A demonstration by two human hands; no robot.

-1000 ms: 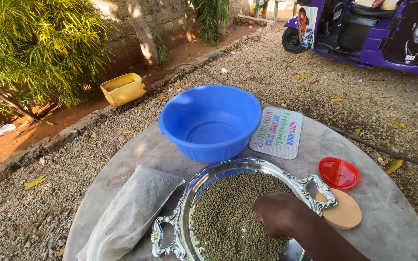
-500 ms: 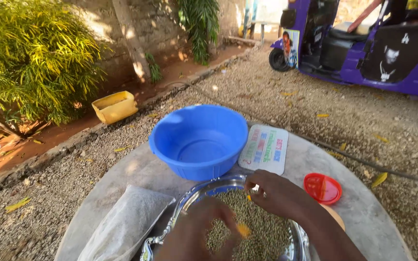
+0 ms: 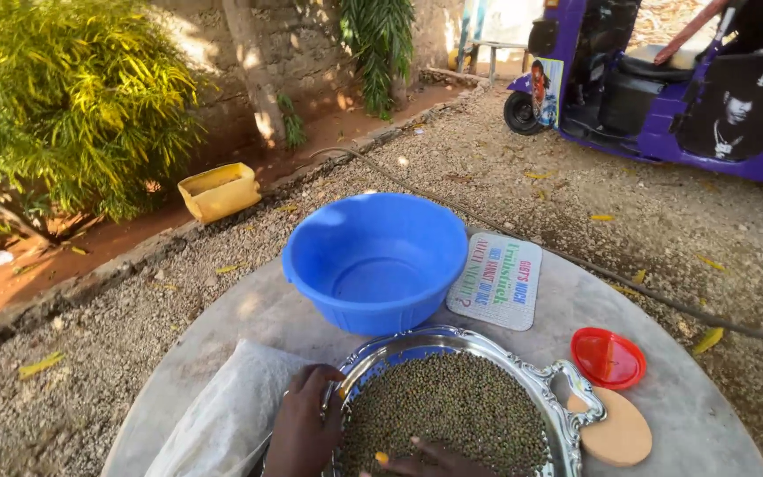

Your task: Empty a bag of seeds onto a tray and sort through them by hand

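A person's left hand (image 3: 304, 431) rests at the bottom of the view, its fingers curled over the near left rim of a silver metal tray (image 3: 547, 389), gripping that edge. Just to its right, the right hand (image 3: 426, 461) lies mostly out of view at the lower edge; only a few fingers show, spread flat and loose on a bed of small green-brown grains (image 3: 443, 411), with a yellow-painted nail visible. The hand holds nothing that can be seen.

The grains fill the tray, which is oval, with an ornate scalloped border and a looped handle on its right side. It sits on a round grey table (image 3: 691, 415) near the person. Under the left hand, to the tray's left, lies a pale cloth sack (image 3: 222, 415).

Behind the tray, touching or nearly touching its far rim, stands an empty blue plastic basin (image 3: 373, 261). Beside the basin to the right lies a flat printed card (image 3: 496, 281). To the right of the tray sit a red plastic lid (image 3: 608, 357) and, nearer, a tan oval piece (image 3: 615, 435).

Gravel ground surrounds the table. Further off are a yellow container (image 3: 218, 190), leafy shrubs (image 3: 64, 97), and a purple three-wheeled vehicle (image 3: 691, 79).
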